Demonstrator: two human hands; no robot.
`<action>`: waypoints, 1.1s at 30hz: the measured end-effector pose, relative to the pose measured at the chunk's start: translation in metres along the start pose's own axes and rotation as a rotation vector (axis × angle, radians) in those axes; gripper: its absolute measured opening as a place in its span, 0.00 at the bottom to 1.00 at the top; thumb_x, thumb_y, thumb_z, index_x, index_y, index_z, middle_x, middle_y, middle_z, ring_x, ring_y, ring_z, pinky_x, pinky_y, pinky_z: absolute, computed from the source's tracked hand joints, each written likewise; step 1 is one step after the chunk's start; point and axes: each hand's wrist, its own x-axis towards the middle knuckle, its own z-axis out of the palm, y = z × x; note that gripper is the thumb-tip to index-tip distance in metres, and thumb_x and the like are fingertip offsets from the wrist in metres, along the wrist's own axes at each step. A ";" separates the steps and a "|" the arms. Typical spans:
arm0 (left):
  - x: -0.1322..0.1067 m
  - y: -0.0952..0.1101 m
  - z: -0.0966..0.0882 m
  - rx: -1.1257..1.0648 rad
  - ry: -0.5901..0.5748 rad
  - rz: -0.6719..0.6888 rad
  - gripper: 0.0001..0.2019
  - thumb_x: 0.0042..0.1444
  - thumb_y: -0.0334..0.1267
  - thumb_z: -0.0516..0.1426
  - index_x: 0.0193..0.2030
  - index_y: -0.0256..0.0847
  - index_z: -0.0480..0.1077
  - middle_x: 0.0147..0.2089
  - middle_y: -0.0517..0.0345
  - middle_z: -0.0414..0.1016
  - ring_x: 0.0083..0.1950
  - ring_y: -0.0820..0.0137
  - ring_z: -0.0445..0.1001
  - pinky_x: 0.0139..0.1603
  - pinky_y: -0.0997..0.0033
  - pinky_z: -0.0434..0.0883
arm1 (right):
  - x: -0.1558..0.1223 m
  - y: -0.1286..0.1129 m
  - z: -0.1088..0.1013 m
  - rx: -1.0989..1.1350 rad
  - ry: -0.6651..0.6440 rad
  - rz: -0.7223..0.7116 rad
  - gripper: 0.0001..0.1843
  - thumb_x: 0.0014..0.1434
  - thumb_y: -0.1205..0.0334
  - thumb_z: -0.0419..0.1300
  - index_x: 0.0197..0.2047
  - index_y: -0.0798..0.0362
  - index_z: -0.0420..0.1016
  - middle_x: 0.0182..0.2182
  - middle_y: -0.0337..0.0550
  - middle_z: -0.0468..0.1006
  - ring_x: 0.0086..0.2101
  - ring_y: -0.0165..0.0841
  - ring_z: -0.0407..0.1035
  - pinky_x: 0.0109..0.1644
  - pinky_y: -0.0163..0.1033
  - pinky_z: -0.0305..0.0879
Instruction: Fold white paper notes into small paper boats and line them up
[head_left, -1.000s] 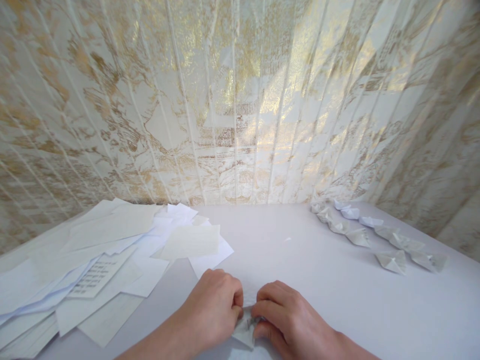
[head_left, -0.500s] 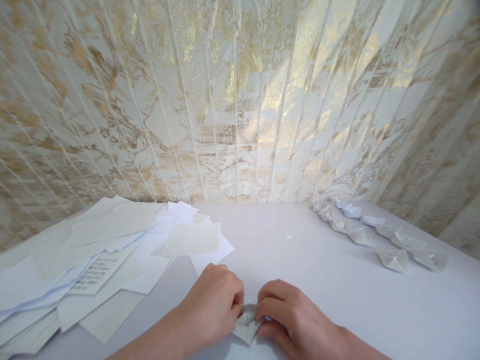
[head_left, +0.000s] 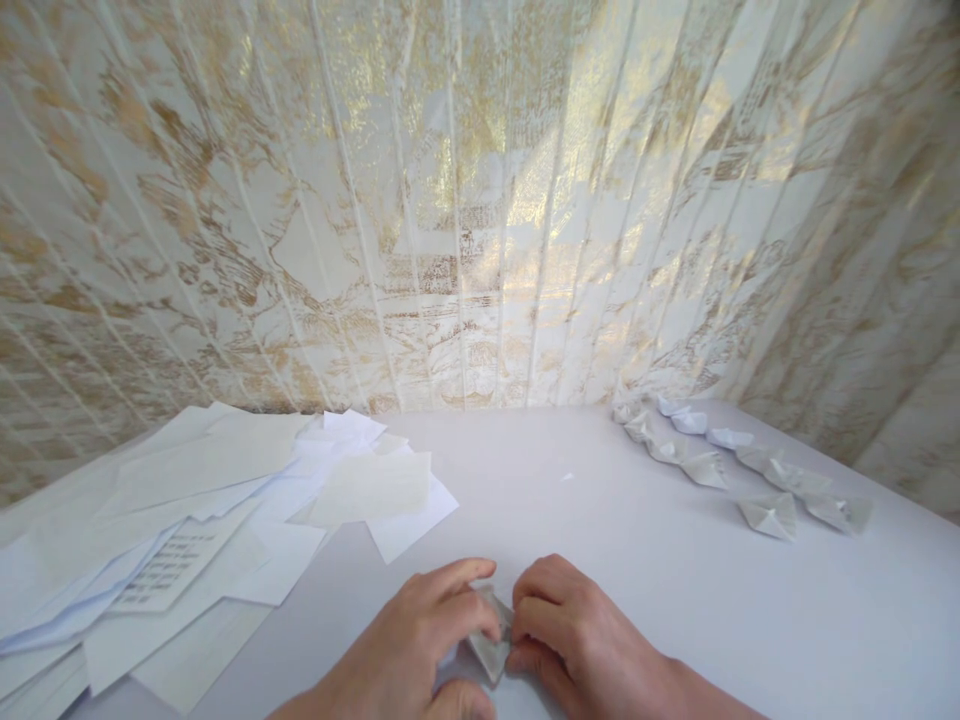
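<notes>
A small greyish paper boat [head_left: 493, 655], folded and partly covered by fingers, is between my two hands near the front of the table. My right hand [head_left: 581, 630] pinches its right edge between thumb and bent fingers. On the other side, my left hand [head_left: 431, 635] has its fingers apart: the index finger is lifted over the paper, another fingertip touches its face, and the thumb stays low and away from it.
Loose white and greyish paper sheets [head_left: 217, 450] are heaped on the left of the white table [head_left: 510, 500], one with printed lines. Several finished paper boats [head_left: 769, 515] stand in rows at the right. A tiny paper scrap [head_left: 568, 477] lies mid-table. Behind is a gold-patterned curtain [head_left: 465, 250].
My left hand has gone from a closed pinch on the boat's left side to spread fingers, its thumb lowered. My right hand keeps its grip. The view has shifted slightly.
</notes>
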 end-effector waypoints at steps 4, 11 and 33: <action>-0.002 -0.009 0.014 0.052 0.087 0.013 0.10 0.43 0.26 0.56 0.30 0.46 0.73 0.52 0.59 0.68 0.50 0.64 0.67 0.50 0.68 0.62 | -0.001 -0.001 0.000 0.085 0.034 0.065 0.08 0.49 0.77 0.59 0.26 0.55 0.73 0.30 0.43 0.72 0.31 0.31 0.66 0.37 0.34 0.61; -0.001 -0.008 0.014 -0.036 0.158 -0.024 0.12 0.45 0.23 0.53 0.24 0.43 0.73 0.50 0.58 0.70 0.46 0.68 0.70 0.48 0.71 0.64 | -0.002 -0.005 0.005 0.152 0.019 0.187 0.10 0.44 0.77 0.64 0.27 0.51 0.77 0.33 0.41 0.70 0.36 0.32 0.66 0.41 0.36 0.62; 0.001 0.002 0.009 -0.089 0.147 -0.202 0.10 0.43 0.24 0.55 0.22 0.43 0.73 0.43 0.58 0.73 0.45 0.66 0.69 0.48 0.67 0.63 | 0.001 -0.009 0.013 0.135 0.069 0.314 0.12 0.42 0.76 0.64 0.27 0.48 0.78 0.32 0.40 0.69 0.36 0.35 0.64 0.42 0.41 0.60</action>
